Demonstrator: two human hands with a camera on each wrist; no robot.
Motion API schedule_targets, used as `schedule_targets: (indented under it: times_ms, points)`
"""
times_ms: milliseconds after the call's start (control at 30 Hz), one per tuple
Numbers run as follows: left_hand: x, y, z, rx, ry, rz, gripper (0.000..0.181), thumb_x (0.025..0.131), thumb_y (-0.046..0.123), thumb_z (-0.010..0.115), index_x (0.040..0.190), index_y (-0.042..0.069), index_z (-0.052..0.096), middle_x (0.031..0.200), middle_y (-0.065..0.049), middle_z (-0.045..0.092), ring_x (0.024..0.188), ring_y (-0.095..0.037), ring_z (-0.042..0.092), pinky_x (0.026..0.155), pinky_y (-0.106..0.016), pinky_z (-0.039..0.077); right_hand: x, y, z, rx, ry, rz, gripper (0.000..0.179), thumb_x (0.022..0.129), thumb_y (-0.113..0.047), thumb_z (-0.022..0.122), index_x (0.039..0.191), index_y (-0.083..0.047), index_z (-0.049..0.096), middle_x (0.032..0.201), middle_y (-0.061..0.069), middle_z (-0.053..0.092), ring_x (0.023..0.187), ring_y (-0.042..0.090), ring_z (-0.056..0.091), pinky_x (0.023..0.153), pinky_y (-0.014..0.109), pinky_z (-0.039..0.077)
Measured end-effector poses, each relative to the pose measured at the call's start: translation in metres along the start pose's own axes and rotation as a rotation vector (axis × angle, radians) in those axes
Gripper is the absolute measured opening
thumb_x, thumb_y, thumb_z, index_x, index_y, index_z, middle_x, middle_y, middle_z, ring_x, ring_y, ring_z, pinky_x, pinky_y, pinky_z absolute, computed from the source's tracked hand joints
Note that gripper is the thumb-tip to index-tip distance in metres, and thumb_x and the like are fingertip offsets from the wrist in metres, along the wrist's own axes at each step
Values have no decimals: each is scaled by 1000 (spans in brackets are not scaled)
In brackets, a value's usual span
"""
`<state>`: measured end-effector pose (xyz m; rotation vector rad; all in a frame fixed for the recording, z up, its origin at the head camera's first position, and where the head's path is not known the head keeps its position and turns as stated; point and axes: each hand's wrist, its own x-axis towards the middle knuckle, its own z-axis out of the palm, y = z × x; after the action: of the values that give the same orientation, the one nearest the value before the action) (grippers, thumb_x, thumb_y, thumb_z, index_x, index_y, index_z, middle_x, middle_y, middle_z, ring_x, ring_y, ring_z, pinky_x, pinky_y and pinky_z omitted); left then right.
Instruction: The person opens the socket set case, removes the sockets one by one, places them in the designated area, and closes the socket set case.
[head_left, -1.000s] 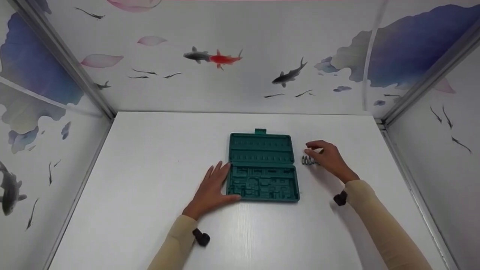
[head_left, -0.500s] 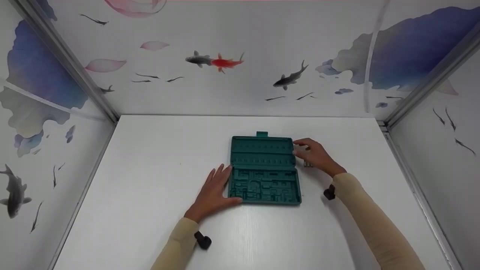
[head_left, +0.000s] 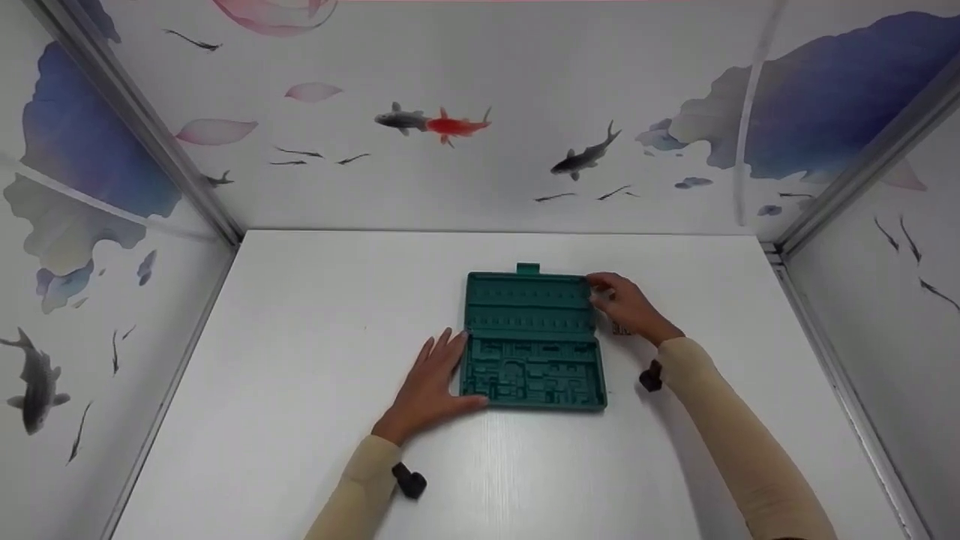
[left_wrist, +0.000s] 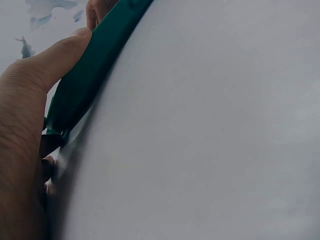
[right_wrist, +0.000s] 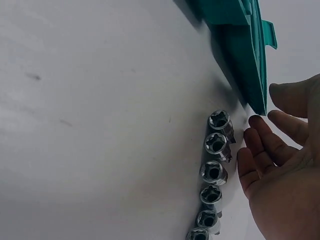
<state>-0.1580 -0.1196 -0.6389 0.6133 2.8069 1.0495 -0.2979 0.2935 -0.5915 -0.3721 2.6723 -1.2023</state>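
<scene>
A green plastic socket case (head_left: 531,334) lies unfolded flat on the table, its lid half away from me and its moulded compartments near me. My left hand (head_left: 429,384) rests against it, thumb on the near left corner and straight fingers along the left side. My right hand (head_left: 628,307) is at the lid's far right corner, fingers loosely bent. In the right wrist view, thumb and forefinger are close around that corner; whether they touch it I cannot tell. Several metal sockets (right_wrist: 213,171) stand in a row beneath and beside the right hand, mostly hidden in the head view.
The white table (head_left: 322,300) meets a printed back wall (head_left: 517,180) and side walls with metal corner rails. A latch tab (head_left: 528,268) sticks out from the lid's far edge. Black wrist cameras (head_left: 409,481) hang under both sleeves.
My right hand has moved left from above the sockets to the lid's far right corner. My left hand stays at the case. The head view has shifted slightly.
</scene>
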Motion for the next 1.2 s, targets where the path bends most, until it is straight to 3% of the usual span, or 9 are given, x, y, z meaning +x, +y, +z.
schedule_targets:
  times_ms: [200,433,733,1200]
  points:
    - [-1,0,0,-15,-9,-2,125,86,84,73,179,23,17,184,1,20,171,-20,7,139,-46,3,4,2,1,11,-16,38,58,108,-4,54,164,5,43,154,30,55,142,46,51,123,65,40]
    - [2,2,-2,7,-23,28,130,84,82,77,179,16,18,184,-3,21,171,-23,8,139,-47,3,4,2,1,-12,-34,64,57,109,-2,41,165,7,40,157,32,51,147,48,46,126,65,36]
    - [0,0,0,-7,-14,7,130,83,85,76,179,19,17,184,0,19,171,-20,6,139,-46,3,4,-8,-3,22,-11,84,59,105,4,43,164,3,46,153,26,55,139,42,51,122,61,42]
    - [0,-1,0,-10,-5,23,130,82,85,76,179,20,18,184,3,20,171,-20,8,139,-46,3,-6,-25,-14,55,109,-44,46,109,3,61,155,0,58,143,24,63,132,40,55,111,56,45]
